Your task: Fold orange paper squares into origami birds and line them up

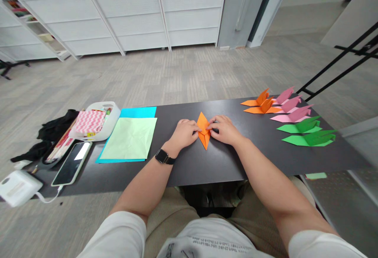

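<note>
An orange folded origami paper, diamond-shaped with a crease across its middle, lies on the dark table in front of me. My left hand pinches its left corner, thumb and fingers closed together at the edge. On the opposite side, my right hand grips the right edge with curled fingers. Both upper and lower points of the diamond stick out between my hands. The fingertips partly hide the side corners.
Folded paper cranes in orange, pink and green line the right side. At left are light green paper sheets over blue paper, a phone, a white basket and a white charger.
</note>
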A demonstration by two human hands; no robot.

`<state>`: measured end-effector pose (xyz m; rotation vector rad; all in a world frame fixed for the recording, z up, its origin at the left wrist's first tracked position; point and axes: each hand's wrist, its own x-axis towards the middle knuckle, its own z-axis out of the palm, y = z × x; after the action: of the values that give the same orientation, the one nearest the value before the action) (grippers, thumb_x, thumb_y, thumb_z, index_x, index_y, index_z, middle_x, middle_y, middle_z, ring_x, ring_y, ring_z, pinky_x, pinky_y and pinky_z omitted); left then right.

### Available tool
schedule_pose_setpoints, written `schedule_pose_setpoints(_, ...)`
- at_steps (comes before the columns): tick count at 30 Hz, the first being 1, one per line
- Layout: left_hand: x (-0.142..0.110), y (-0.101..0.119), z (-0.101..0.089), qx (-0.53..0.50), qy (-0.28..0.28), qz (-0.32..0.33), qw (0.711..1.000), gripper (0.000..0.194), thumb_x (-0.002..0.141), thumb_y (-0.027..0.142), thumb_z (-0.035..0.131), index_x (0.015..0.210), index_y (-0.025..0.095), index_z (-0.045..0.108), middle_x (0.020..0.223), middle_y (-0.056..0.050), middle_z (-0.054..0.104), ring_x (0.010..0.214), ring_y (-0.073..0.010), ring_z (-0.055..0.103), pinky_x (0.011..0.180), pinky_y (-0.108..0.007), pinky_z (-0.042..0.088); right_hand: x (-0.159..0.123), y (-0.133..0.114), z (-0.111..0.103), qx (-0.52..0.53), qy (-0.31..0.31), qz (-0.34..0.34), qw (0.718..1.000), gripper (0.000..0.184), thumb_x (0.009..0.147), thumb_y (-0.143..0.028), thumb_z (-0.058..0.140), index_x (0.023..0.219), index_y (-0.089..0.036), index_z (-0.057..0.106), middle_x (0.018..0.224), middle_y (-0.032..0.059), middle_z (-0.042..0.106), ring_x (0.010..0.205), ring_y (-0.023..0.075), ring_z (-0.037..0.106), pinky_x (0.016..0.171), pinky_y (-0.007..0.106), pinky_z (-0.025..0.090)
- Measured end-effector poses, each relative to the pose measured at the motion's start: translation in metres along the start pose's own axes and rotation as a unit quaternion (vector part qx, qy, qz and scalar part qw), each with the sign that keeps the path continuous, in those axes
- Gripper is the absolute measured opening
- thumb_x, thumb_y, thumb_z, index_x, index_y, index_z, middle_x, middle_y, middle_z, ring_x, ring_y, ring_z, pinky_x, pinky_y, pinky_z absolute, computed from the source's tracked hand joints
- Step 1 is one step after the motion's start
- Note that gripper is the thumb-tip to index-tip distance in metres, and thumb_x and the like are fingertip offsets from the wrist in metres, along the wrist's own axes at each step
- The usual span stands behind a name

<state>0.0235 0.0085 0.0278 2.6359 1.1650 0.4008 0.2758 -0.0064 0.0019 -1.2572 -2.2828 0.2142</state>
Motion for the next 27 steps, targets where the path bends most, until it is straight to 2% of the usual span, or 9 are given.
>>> schedule_pose_setpoints(5, 0.004, 0.006, 0.004, -0.001, 0.011, -0.038, 0.999, 0.028, 0.105, 0.028, 0.058, 0.124, 0.029, 0.079, 0.109, -0.005, 0.075, 0.103, -0.0244, 0.063, 0.104, -0.044, 0.043, 0.002, -0.001, 0.005, -0.007, -0.001, 0.006, 1.000, 0.012, 0.093, -0.029, 0.076, 0.100, -0.033, 0.084, 0.115, 0.0057, 0.070, 0.111, 0.0277, 0.060, 0.104, 0.050, 0.042)
schedule_pose_setpoints(13, 0.005, 0.008, 0.007, 0.015, 0.005, -0.039, 0.999, 0.021, 0.102, 0.033, 0.067, 0.115, 0.035, 0.083, 0.107, -0.003, 0.072, 0.109, -0.0255, 0.059, 0.114, -0.049, 0.034, 0.002, 0.000, 0.008, -0.020, -0.009, 0.022, 1.000, 0.018, 0.092, -0.030, 0.080, 0.106, -0.038, 0.086, 0.115, 0.0056, 0.069, 0.112, 0.0283, 0.059, 0.104, 0.050, 0.042)
schedule_pose_setpoints(19, 0.005, 0.009, 0.008, 0.023, 0.014, -0.061, 0.998, 0.018, 0.100, 0.036, 0.070, 0.111, 0.036, 0.085, 0.113, -0.004, 0.070, 0.110, -0.0258, 0.056, 0.113, -0.049, 0.034, 0.002, 0.000, -0.001, -0.031, -0.021, 0.056, 0.998, 0.012, 0.092, -0.035, 0.080, 0.101, -0.037, 0.087, 0.112, 0.0067, 0.069, 0.109, 0.0291, 0.059, 0.099, 0.049, 0.044)
schedule_pose_setpoints(27, 0.004, 0.007, 0.011, 0.023, 0.016, -0.081, 0.996, 0.020, 0.101, 0.039, 0.069, 0.112, 0.036, 0.085, 0.112, -0.006, 0.064, 0.107, -0.0254, 0.054, 0.104, -0.046, 0.039, -0.006, 0.022, -0.019, -0.030, -0.027, 0.080, 0.996, 0.009, 0.091, -0.037, 0.079, 0.092, -0.034, 0.088, 0.111, 0.0070, 0.070, 0.106, 0.0287, 0.062, 0.096, 0.049, 0.046)
